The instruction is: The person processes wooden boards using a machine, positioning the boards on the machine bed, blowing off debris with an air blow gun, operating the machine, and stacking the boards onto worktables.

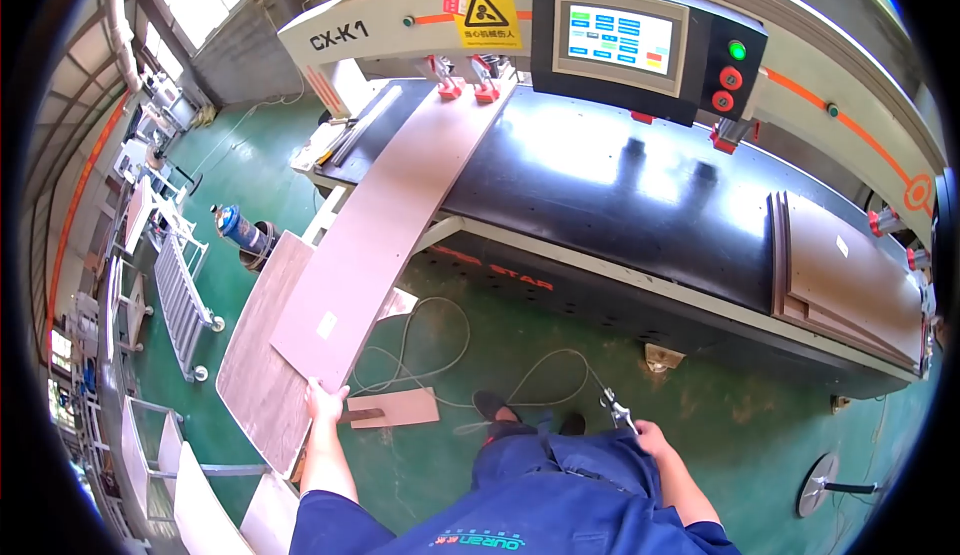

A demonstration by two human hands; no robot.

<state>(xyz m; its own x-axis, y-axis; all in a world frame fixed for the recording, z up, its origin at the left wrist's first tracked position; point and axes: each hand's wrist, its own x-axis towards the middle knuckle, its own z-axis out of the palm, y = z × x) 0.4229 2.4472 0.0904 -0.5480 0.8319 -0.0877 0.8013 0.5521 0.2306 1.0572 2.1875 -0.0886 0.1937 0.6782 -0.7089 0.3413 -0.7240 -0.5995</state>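
A long pinkish-brown board (385, 215) with a small white label slants from the machine's black table (580, 195) out over its front edge. My left hand (324, 401) grips the near end of this board, thumb on top. The far end lies below two red-footed press cylinders (468, 89); whether they touch it I cannot tell. Down at my right side, my right hand (652, 439) is closed around an air blow gun (617, 410), its thin hose trailing across the floor. The fingers of that hand are partly hidden.
A touchscreen panel (620, 40) with lit green and red buttons hangs over the table. Several brown boards (850, 275) are stacked on the right end. A wood-grain board (262, 355) stands at my left, near a wheeled rack (180, 305). The hose (465, 330) loops on the floor.
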